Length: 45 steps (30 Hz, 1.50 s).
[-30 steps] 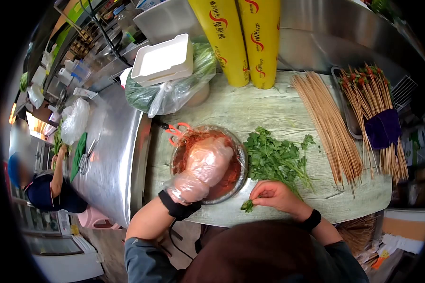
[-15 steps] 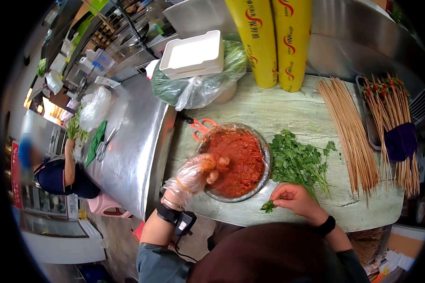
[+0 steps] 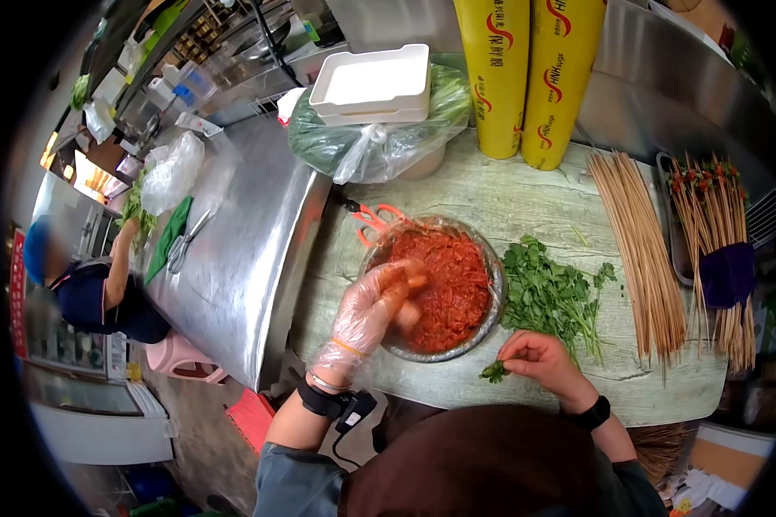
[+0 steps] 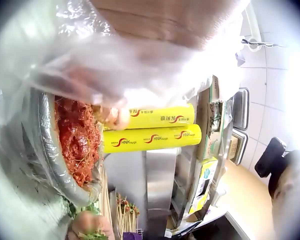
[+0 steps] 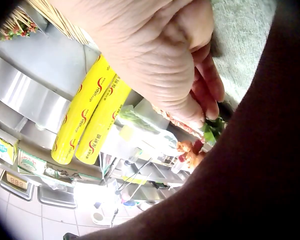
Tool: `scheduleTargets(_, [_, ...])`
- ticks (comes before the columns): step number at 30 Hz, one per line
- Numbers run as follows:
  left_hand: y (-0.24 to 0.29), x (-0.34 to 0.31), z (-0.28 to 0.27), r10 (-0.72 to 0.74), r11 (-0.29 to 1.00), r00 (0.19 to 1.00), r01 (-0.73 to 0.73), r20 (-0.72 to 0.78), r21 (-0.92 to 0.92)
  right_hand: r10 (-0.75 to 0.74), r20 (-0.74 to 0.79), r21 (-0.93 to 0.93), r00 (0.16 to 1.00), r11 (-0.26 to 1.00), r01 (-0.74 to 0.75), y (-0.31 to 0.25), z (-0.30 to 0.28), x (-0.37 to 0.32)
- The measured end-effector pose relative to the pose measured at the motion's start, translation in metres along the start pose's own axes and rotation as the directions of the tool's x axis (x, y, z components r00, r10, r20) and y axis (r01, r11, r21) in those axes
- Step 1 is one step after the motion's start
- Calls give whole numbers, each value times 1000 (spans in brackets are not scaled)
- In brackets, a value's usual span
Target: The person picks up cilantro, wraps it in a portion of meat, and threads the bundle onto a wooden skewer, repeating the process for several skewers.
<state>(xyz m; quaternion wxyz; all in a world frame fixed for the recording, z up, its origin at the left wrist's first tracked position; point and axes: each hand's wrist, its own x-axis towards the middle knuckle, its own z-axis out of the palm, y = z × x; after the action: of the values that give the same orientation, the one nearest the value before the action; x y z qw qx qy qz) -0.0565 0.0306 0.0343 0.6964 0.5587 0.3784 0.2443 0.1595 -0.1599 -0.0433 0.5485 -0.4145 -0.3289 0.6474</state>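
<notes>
A clear plastic glove covers the left hand (image 3: 362, 314), which is over the left side of a plastic-lined bowl (image 3: 492, 303) of red shredded meat mix (image 3: 448, 284). Its red-stained fingers are curled; in the right wrist view, bits of red meat (image 5: 197, 146) show between the fingertips. The bare right hand (image 3: 545, 366) pinches a small green herb sprig (image 3: 494, 371) between thumb and fingers, just right of the bowl. Beside the bowl lies a pile of leafy herbs (image 3: 547, 293). In the left wrist view the glove plastic hides much of the left hand.
Orange-handled scissors (image 3: 378, 222) touch the bowl's back left. Bare skewers (image 3: 638, 250) and a tray of loaded skewers (image 3: 716, 215) lie at the right. Yellow film rolls (image 3: 496, 77) and bagged greens under a white container (image 3: 371, 82) stand behind. Another person (image 3: 103, 289) is at the far left.
The left hand has turned over and risen from the bowl, uncovering the red mix. The right hand keeps its pinch on the sprig. The head view has shifted, moving the table rightward in the picture.
</notes>
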Motion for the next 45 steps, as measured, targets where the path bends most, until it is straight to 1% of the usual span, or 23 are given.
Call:
scheduleTargets(3, [-4, 3, 1, 58, 993, 998, -58, 0, -105, 6, -9, -14, 1000, 1000, -6, -2, 2, 0])
scheduleTargets(4, [-5, 2, -4, 53, 986, 998, -47, 35, -161, 7, -10, -18, 1000, 1000, -8, -3, 3, 0])
scheduleTargets(7, [-10, 4, -6, 193, 981, 981, -193, -26, 24, -22, -6, -27, 1000, 999, 21, 4, 0, 1])
scheduleTargets(9, [0, 4, -5, 463, 820, 885, -444, 38, 361, -6, -31, -133, 999, 991, 2, 5, -2, 0])
scheduleTargets(10, [6, 4, -6, 560, 679, 823, -525, 100, 514, 8, -38, -178, 999, 984, -15, 7, -2, 1])
scheduleTargets(13, [-2, 14, -8, 600, 739, 799, -540, -29, 403, -49, -69, -117, 996, 992, 41, 7, 6, 3])
scheduleTargets(14, [-7, 18, -9, 477, 879, 868, -468, -140, 93, -50, -61, -128, 997, 991, 42, 8, 7, 3])
scheduleTargets(15, [-12, 22, -10, 326, 899, 925, -367, -195, -240, -54, -57, -140, 997, 989, 46, 8, 6, 3])
scheduleTargets(16, [-16, 24, -10, 166, 798, 968, -245, -191, -551, -63, -54, -153, 997, 987, 54, 7, 6, 3])
scheduleTargets(19, [-22, 25, -6, 56, 674, 969, -213, -239, -707, -24, -72, -109, 997, 994, 16, 5, 10, 2])
scheduleTargets(22, [-31, 21, -1, 29, 701, 965, -205, -260, -683, -14, -75, -91, 997, 996, 7, 6, 9, 2])
scheduleTargets(23, [-33, 19, 2, 30, 715, 966, -201, -257, -669, -10, -75, -129, 997, 992, 0, 1, 10, 1])
scheduleTargets(24, [-38, 15, -3, 57, 788, 983, -153, -175, -597, -12, -77, -173, 997, 985, -1, -9, 12, -1])
scheduleTargets(26, [-33, 9, 4, 46, 844, 970, -164, -237, -510, -37, -75, -237, 997, 971, 18, -36, 16, -2])
scheduleTargets(27, [-30, 7, 9, 43, 869, 964, -166, -264, -465, -84, -63, -280, 994, 958, 63, -50, 19, -1])
scheduleTargets(30, [-28, -2, 16, 97, 911, 978, -162, -185, -380, -185, -25, -345, 982, 924, 165, -80, 24, 5])
scheduleTargets(33, [-28, -6, 19, 193, 960, 969, -219, -152, -177, -267, 34, -426, 963, 868, 256, -101, 36, 11])
scheduleTargets(34, [-26, -9, 17, 181, 967, 974, -202, -139, -157, -293, 43, -466, 955, 840, 278, -107, 41, 14])
scheduleTargets(37, [-11, -15, 37, 101, 899, 986, -148, -134, -411, -368, 119, -617, 922, 701, 359, -118, 50, 23])
scheduleTargets(38, [-7, -15, 38, 108, 965, 988, -131, -113, -229, -378, 135, -641, 916, 671, 372, -120, 54, 26])
scheduleTargets(41, [-22, -4, 34, 236, 968, 970, -240, -66, -72, -422, 173, -706, 890, 577, 411, -119, 61, 32])
scheduleTargets(42, [-26, 1, 32, 276, 961, 958, -277, -73, 1, -420, 147, -683, 895, 611, 399, -116, 63, 33])
scheduleTargets(45, [-29, 6, 38, 189, 934, 975, -214, -114, -287, -433, 194, -731, 880, 534, 424, -112, 64, 35])
